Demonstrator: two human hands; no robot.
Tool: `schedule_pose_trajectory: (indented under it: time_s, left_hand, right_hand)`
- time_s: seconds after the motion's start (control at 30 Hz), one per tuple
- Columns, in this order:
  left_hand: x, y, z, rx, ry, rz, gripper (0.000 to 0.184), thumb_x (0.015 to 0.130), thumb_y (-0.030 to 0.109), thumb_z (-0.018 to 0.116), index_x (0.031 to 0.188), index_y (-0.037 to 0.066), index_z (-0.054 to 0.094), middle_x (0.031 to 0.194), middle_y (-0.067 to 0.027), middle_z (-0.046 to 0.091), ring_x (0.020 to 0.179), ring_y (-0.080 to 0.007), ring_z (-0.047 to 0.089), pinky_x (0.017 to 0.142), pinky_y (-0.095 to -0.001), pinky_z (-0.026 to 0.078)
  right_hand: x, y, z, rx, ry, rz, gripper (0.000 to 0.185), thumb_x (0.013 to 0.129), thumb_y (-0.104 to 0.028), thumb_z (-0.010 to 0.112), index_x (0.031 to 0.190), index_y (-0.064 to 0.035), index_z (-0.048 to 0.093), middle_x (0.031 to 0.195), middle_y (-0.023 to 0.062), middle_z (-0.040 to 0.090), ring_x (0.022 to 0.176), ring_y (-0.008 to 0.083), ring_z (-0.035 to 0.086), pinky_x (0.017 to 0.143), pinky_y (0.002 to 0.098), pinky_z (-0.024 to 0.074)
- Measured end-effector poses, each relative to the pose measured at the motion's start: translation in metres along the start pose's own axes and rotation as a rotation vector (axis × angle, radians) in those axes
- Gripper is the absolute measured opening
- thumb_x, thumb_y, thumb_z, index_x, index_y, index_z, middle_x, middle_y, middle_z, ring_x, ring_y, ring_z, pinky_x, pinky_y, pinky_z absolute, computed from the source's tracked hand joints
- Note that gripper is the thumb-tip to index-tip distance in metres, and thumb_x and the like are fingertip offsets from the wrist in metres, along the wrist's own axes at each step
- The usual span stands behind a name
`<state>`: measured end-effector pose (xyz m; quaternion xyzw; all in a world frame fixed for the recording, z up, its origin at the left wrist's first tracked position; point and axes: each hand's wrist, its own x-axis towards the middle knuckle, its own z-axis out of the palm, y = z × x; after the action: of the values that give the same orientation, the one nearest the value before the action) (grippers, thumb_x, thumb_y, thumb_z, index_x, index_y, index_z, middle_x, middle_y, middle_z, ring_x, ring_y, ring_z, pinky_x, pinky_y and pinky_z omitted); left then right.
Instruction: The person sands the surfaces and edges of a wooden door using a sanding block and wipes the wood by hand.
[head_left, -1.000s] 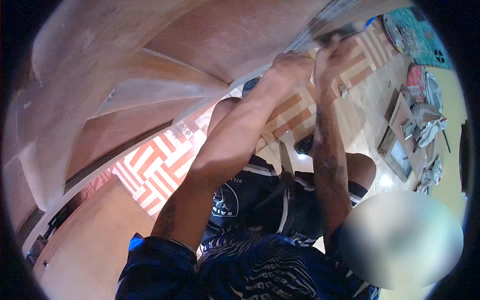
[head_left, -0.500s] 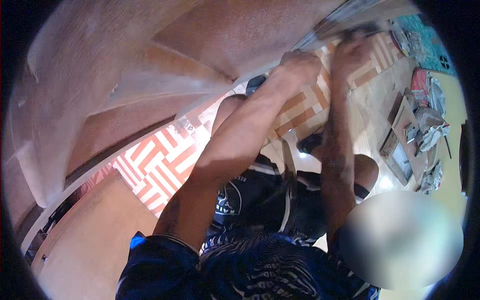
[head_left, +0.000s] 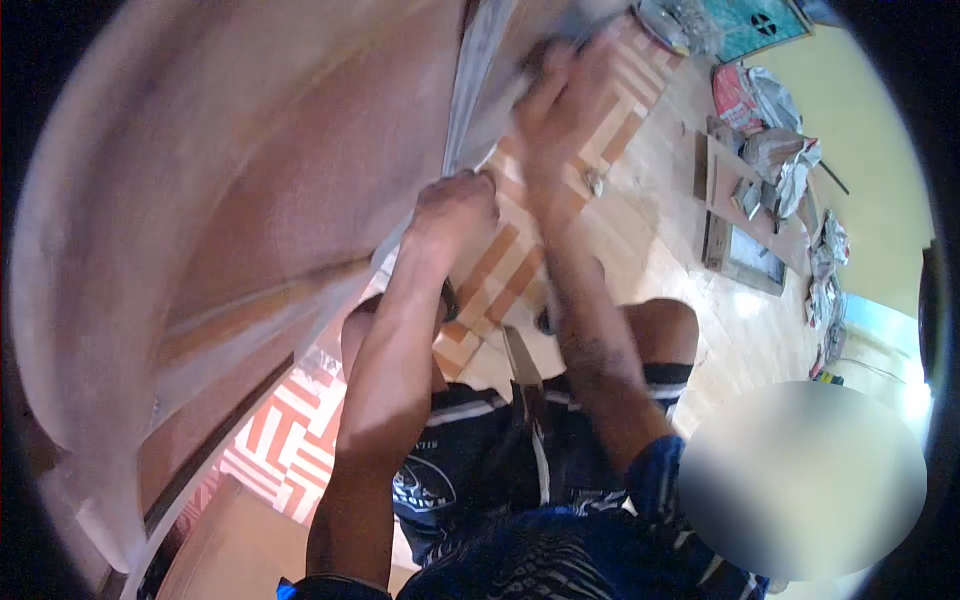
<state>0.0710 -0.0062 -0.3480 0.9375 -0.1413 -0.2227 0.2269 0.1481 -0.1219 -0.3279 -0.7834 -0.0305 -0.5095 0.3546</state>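
A large brown wooden panel [head_left: 310, 190], door-like, stands tilted along my left side with a pale long edge [head_left: 470, 90] facing me. My left hand [head_left: 455, 215] is closed in a fist right beside that edge; what its fingers hold is hidden. Farther forward, my right hand [head_left: 565, 100] is smeared by motion, its fingers curled. A dark blurred shape [head_left: 550, 52] shows at the right hand's fingers, close to the panel, too smeared to name. Between my knees is a narrow flat strip [head_left: 521, 355], its kind unclear.
Patterned orange and white floor [head_left: 500, 265] runs beneath my hands. To the right lie a wooden frame [head_left: 745, 255], crumpled bags [head_left: 780, 160] and other clutter along the yellow wall [head_left: 850, 100]. A teal board [head_left: 760, 25] is at the far end. A wooden board [head_left: 235, 540] lies lower left.
The view has turned, so my hands and the clutter appear farther left. My right hand now sits farther forward of my left; the left stays closed by the panel edge.
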Motion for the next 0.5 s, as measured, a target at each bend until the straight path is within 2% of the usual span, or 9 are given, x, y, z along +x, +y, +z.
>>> schedule_pose_trajectory:
  time_s: [0.03,0.1,0.2,0.23,0.27,0.33,0.4,0.43,0.5]
  left_hand:
    - [0.004,0.0,-0.006,0.01,-0.028,-0.008,0.031,0.089,0.021,0.055,0.107,-0.002,0.066,0.111,-0.0252,0.066,0.108,-0.0393,0.063,0.093,-0.0494,0.05]
    - [0.004,0.007,-0.008,0.031,-0.121,-0.016,0.03,0.09,0.021,0.054,0.108,-0.001,0.065,0.112,-0.0247,0.066,0.108,-0.0394,0.063,0.093,-0.0493,0.049]
    - [0.004,0.0,0.002,0.014,-0.073,-0.005,0.03,0.089,0.018,0.054,0.11,0.001,0.065,0.113,-0.0248,0.065,0.108,-0.0397,0.063,0.094,-0.0492,0.049]
    - [0.006,-0.006,0.006,0.015,-0.057,-0.009,0.029,0.088,0.017,0.054,0.11,0.001,0.065,0.112,-0.025,0.065,0.108,-0.0399,0.063,0.093,-0.0493,0.049]
    - [0.011,-0.013,0.009,0.014,-0.035,-0.015,0.029,0.088,0.017,0.054,0.109,0.001,0.065,0.112,-0.0251,0.065,0.107,-0.0402,0.063,0.093,-0.0494,0.049]
    - [0.0,-0.009,0.013,-0.01,-0.055,-0.005,0.029,0.087,0.016,0.054,0.109,0.002,0.066,0.112,-0.0257,0.065,0.107,-0.0408,0.063,0.092,-0.0495,0.049]
    - [-0.007,-0.003,0.002,-0.047,-0.043,0.027,0.03,0.086,0.016,0.054,0.11,0.002,0.066,0.111,-0.0265,0.065,0.106,-0.0415,0.063,0.091,-0.0496,0.049]
    - [-0.008,-0.006,0.006,-0.038,-0.071,0.009,0.029,0.087,0.017,0.054,0.108,0.001,0.066,0.11,-0.0266,0.065,0.106,-0.0419,0.063,0.091,-0.0497,0.049]
    - [0.0,-0.015,0.006,-0.007,-0.102,-0.023,0.028,0.088,0.018,0.053,0.106,0.001,0.066,0.108,-0.0269,0.065,0.104,-0.0425,0.063,0.09,-0.05,0.049]
  right_hand:
    - [-0.047,0.01,0.004,0.123,-0.114,0.223,0.054,0.1,-0.021,0.047,0.145,0.0058,0.036,0.143,0.0333,0.04,0.134,0.0508,0.037,0.113,0.0478,0.0297]
    - [-0.088,0.037,-0.005,0.049,-0.365,0.447,0.055,0.1,-0.024,0.048,0.143,0.0085,0.038,0.142,0.0324,0.042,0.133,0.0487,0.04,0.111,0.0449,0.033]
    - [-0.033,0.012,-0.022,0.228,-0.261,0.396,0.052,0.098,-0.024,0.051,0.138,0.0098,0.044,0.139,0.0319,0.046,0.126,0.0463,0.048,0.105,0.0437,0.0411]
    - [-0.004,0.016,-0.018,0.153,-0.125,0.053,0.048,0.095,-0.019,0.054,0.135,0.0078,0.05,0.134,0.0301,0.05,0.118,0.0449,0.054,0.098,0.0439,0.0467]
    - [0.044,0.006,-0.024,0.025,-0.167,-0.132,0.047,0.093,-0.016,0.055,0.134,0.0072,0.05,0.132,0.0293,0.052,0.116,0.0455,0.054,0.097,0.0444,0.0467]
    - [0.137,-0.044,-0.037,0.03,-0.012,-0.328,0.044,0.095,-0.015,0.054,0.132,0.0094,0.051,0.13,0.0291,0.054,0.116,0.0436,0.056,0.099,0.0413,0.0453]
    - [0.16,-0.063,-0.036,0.048,0.008,-0.274,0.044,0.096,-0.015,0.053,0.132,0.0104,0.051,0.131,0.0292,0.054,0.118,0.0427,0.055,0.101,0.0403,0.0437]
    - [0.137,-0.06,-0.043,-0.097,-0.191,-0.162,0.045,0.093,-0.011,0.053,0.134,0.0086,0.049,0.131,0.0287,0.052,0.119,0.0443,0.053,0.101,0.0429,0.0435]
    - [0.069,-0.032,-0.031,-0.111,-0.216,-0.035,0.05,0.091,-0.007,0.052,0.138,0.0068,0.045,0.136,0.0289,0.047,0.123,0.0453,0.049,0.103,0.0458,0.0417]
